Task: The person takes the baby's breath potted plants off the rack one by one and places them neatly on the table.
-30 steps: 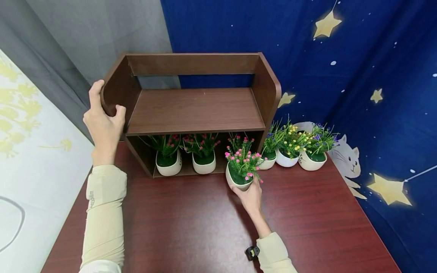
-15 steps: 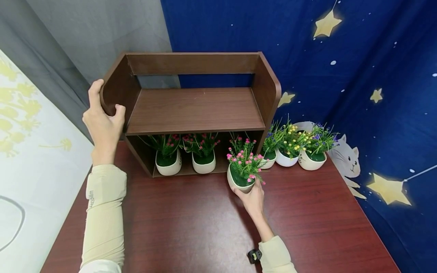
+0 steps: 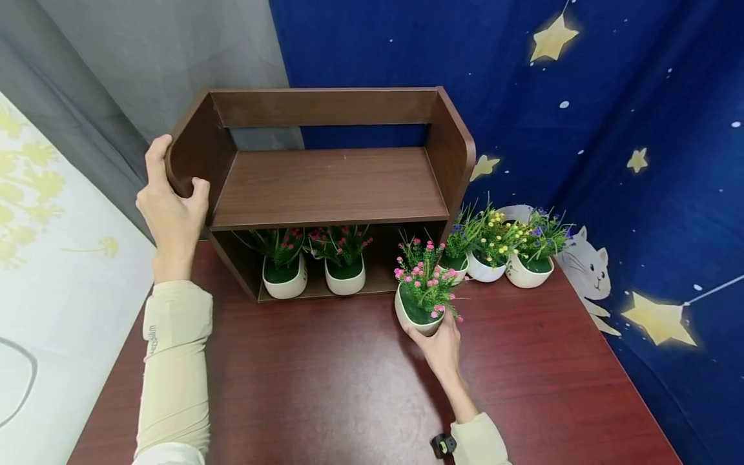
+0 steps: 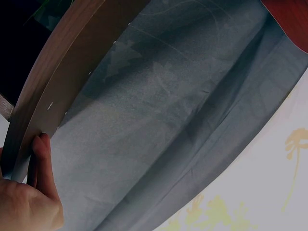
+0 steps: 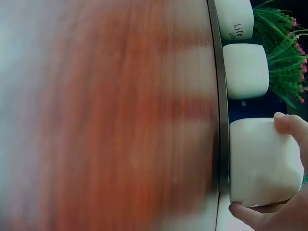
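My left hand (image 3: 171, 213) grips the left side panel of a brown wooden desktop shelf (image 3: 337, 187), thumb inside and fingers outside. In the left wrist view, fingertips (image 4: 42, 144) press along the panel's outer face. My right hand (image 3: 442, 345) holds a white pot with pink flowers (image 3: 421, 297) by its sides, just in front of the shelf's lower right opening. The right wrist view shows the thumb (image 5: 288, 122) on one side of the white pot (image 5: 262, 161) and fingers on the other. Two more pink-flowered pots, a left one (image 3: 285, 274) and a middle one (image 3: 345, 274), stand inside the lower compartment.
Right of the shelf stand a yellow-flowered pot (image 3: 487, 265), a purple-flowered pot (image 3: 527, 271) and another partly hidden behind the held plant. A reddish-brown table (image 3: 325, 374) carries everything. A blue starry curtain (image 3: 372, 45) and a grey curtain (image 3: 244, 45) hang behind.
My right hand has drawn the pink-flowered pot a little to the right and toward me, away from the shelf opening. The left hand keeps its grip on the panel.
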{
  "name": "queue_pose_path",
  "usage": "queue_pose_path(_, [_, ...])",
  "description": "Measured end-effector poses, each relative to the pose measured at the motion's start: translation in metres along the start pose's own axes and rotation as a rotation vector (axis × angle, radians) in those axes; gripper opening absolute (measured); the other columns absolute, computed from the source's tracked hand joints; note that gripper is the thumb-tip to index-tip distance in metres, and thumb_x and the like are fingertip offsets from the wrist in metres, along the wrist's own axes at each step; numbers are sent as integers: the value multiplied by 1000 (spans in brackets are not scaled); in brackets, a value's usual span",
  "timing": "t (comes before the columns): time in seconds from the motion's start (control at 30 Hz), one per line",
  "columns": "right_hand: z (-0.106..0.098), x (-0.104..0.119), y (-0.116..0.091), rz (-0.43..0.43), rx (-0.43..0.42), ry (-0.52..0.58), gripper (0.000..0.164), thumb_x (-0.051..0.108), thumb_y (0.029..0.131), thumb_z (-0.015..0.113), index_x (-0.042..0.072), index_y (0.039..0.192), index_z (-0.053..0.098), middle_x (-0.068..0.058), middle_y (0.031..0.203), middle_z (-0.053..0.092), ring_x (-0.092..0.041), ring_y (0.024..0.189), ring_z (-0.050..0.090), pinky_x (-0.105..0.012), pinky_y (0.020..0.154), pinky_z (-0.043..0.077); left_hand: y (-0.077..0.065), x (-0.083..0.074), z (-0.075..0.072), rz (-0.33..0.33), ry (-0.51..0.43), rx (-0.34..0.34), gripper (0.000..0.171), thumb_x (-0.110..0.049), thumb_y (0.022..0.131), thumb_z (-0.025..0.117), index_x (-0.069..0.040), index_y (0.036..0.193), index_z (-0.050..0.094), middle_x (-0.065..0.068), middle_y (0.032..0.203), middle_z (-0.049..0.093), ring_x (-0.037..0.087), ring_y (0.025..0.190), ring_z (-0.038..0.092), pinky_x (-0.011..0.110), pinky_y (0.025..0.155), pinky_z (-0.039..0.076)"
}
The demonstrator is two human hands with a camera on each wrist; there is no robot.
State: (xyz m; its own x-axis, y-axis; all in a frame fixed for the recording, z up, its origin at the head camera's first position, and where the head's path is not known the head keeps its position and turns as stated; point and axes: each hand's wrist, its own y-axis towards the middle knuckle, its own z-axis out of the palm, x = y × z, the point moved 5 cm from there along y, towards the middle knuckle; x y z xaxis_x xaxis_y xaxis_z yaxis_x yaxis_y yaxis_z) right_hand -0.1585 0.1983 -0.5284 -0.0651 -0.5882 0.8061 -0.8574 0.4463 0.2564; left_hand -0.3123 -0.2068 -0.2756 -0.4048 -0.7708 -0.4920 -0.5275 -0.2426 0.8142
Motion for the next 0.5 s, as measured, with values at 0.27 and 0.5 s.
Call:
queue_pose_path(0.27, [-16,-10,-2,-4,-8,-24,79,33,60,85,3,122,48,-17,111,57,-37,103,56,-48,84,43,-1,-3,-2,4,7,-1,49,-10,82,55,-19,130,49,9,108,66,22,58,38,23,61,27])
queue_pose_path(0.5, [-28,-18,-2,10,-5,-36,80,32,61,85,0,123,47,-20,111,57,-38,103,55,-49,85,42,-1,-3,-2,-33,1,10,51,-11,82,55,-22,131,49,6,108,66,29,61,46,19,64,28])
